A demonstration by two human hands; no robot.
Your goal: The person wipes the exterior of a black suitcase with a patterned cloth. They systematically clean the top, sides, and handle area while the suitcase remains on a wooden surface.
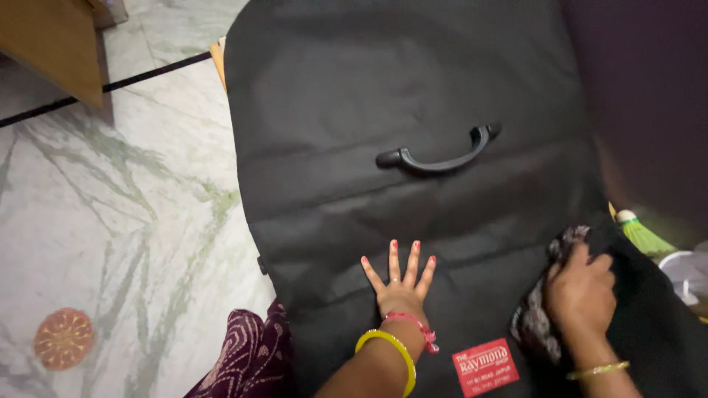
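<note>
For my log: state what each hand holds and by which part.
Right hand has a grip on a bunched dark patterned cloth, around its upper end. Left hand holds nothing; it lies flat on the black garment bag.

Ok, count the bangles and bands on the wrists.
3: a yellow bangle and a red thread band on the left wrist, a thin gold bangle on the right. Others may sit out of frame.

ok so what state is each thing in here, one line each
black garment bag: lying flat on the floor, closed
bag handle: lying flat, untouched
left hand: fingers spread, pressed flat on the bag
right hand: closed around a dark patterned cloth
patterned cloth: bunched up at the bag's right edge
</note>
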